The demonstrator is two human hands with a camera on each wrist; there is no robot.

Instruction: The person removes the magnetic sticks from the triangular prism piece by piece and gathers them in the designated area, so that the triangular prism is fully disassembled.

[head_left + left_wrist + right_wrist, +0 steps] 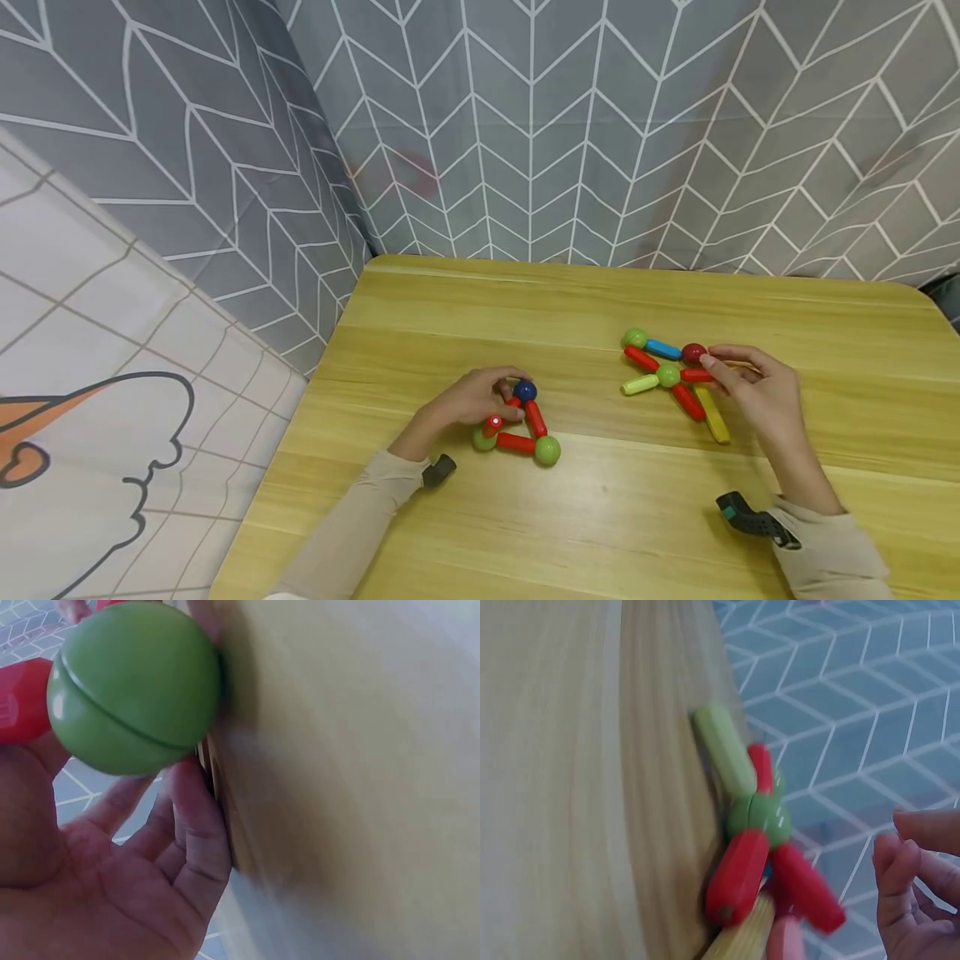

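On the left, a triangle of red magnetic sticks (515, 442) joins a blue ball (525, 391) and two green balls (547, 451). A red stick (492, 426) stands up from the nearer-left green ball (135, 686). My left hand (474, 397) grips the triangle's far left side, fingers curled by the blue ball. At the right lies a flat group of sticks round a green ball (669, 375). My right hand (756, 385) is beside its dark red ball (693, 354); in the right wrist view the bent fingers (900, 874) show nothing between them.
Red sticks, a lime stick (640, 384), a blue stick (663, 349) and a yellow stick (712, 414) lie in the right group, with another green ball (634, 338) at its far end. Patterned grey curtains (525, 125) hang behind the wooden table (600, 517).
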